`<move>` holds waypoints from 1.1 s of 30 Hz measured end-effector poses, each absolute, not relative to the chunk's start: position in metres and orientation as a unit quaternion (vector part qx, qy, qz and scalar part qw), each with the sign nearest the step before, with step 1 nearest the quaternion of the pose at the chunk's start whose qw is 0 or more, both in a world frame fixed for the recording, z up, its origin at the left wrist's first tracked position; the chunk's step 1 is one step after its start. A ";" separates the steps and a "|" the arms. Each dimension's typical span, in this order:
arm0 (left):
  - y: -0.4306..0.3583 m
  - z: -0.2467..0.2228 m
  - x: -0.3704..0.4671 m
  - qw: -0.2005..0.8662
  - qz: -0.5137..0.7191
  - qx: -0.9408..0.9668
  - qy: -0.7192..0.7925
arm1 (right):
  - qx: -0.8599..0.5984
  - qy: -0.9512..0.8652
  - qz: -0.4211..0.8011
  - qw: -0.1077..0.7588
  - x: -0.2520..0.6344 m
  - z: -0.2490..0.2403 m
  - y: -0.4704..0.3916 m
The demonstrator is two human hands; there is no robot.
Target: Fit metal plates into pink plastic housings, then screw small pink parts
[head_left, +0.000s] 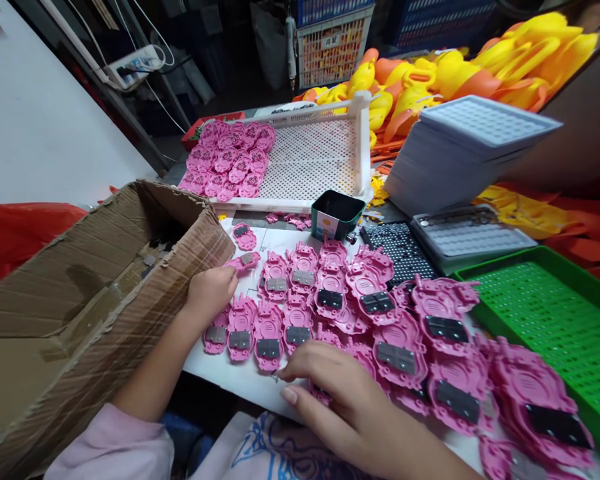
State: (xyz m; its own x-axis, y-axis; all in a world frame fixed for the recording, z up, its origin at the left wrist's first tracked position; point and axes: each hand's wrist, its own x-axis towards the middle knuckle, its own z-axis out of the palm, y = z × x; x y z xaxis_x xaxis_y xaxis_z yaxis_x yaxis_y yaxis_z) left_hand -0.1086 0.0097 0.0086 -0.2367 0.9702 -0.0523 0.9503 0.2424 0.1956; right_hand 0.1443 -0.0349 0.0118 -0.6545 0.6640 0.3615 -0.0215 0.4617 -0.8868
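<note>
Two bare hands over a white table (225,375), head view, clock read from frame centre. Left hand (213,293) at 8-9 o'clock, fingers pinched on a pink shell (245,261) with a grey plate, its free end sticking out past the fingertips. Another pink shell (244,237), dark plate, lies just beyond, toward 12.

Right hand (335,393) at 5-6, palm down over the near rows, thumb and forefinger slightly apart. Small shiny bit (275,377) just beside the forefinger tip; can't tell if they touch.

Remaining pink shells (269,327) run in rows from 7 round to 4, some overlapping or piled toward 4. Plates on them grey or black.

Surroundings: cardboard box (153,303) at 8-9, beside the left forearm. White crate (315,160) at 12, pink pieces (230,160) piled in its left part. Dark green tub (350,217) just off centre at 1, behind the rows. Yellow and orange parts (415,80) heaped at 1. Stack of pale trays (445,160) at 2. Black perforated tray (397,247) at 3. Bright green tray (565,303) at 3-4, right of the shells.
</note>
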 end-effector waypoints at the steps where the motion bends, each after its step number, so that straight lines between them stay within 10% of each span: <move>1: 0.007 0.009 -0.108 0.087 0.103 0.604 0.785 | -0.206 -0.776 0.473 0.364 0.144 0.012 -0.035; 8: -0.021 0.026 -0.076 0.242 0.364 0.507 0.743 | -0.217 -0.775 0.429 0.410 0.143 0.010 -0.033; 16: -0.026 0.034 -0.011 0.700 0.536 0.052 0.470 | -0.246 -0.809 0.237 0.478 0.139 -0.007 -0.035; 33: -0.027 0.023 0.023 0.669 0.573 0.047 0.470 | -0.208 -0.903 0.109 0.359 0.141 -0.003 -0.030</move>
